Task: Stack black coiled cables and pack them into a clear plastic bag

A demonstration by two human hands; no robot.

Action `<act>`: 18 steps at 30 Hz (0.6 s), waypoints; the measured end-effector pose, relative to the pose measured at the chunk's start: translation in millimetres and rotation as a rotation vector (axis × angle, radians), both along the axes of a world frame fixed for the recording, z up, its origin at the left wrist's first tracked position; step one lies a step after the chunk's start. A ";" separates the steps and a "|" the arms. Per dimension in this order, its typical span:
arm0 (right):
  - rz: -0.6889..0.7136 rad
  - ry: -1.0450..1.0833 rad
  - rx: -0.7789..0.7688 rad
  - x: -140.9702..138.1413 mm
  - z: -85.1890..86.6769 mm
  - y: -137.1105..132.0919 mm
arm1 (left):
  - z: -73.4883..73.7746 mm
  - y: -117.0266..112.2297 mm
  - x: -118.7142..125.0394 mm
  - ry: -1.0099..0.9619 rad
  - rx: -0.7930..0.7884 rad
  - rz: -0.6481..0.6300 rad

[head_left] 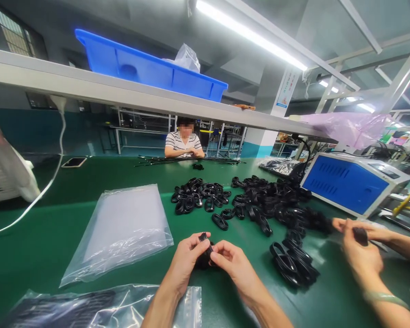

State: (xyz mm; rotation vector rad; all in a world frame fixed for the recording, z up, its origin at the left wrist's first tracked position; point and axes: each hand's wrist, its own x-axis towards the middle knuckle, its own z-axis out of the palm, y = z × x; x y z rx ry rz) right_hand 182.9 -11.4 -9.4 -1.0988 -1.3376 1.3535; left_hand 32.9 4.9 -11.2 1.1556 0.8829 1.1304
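Low over the green table (130, 273), my left hand (189, 255) grips a bundled black cable (205, 241) between thumb and fingers. My right hand (230, 259) pinches at the right side of the same bundle, its fingertips partly hiding it. Beyond my hands lie many coiled black cables, a smaller group (201, 193) in the middle and a larger heap (269, 200) to the right. Several bigger coils (292, 264) rest right of my right hand. Left of my hands is a stack of clear plastic bags (126, 228); nearer, a clear bag holding dark items (99, 305).
At the right, a co-worker's hands (362, 250) hold a black coil. Another person (184, 141) sits across the table behind loose straight cables. A blue-and-white machine (348, 182) stands back right. Overhead runs a shelf carrying a blue bin (150, 68). A phone (74, 162) and fan (7, 168) are left.
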 end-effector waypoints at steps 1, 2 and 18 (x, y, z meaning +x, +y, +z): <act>0.000 -0.019 0.003 2.4 1.0 0.0 | 0.1 -0.2 -0.2 -0.006 -0.001 -0.002; -0.001 -0.034 0.005 6.1 2.6 0.2 | 0.2 -0.2 -0.3 -0.016 -0.004 -0.006; -0.208 -0.116 0.275 271.2 80.4 20.0 | -5.8 3.5 -0.4 -0.070 0.000 -0.090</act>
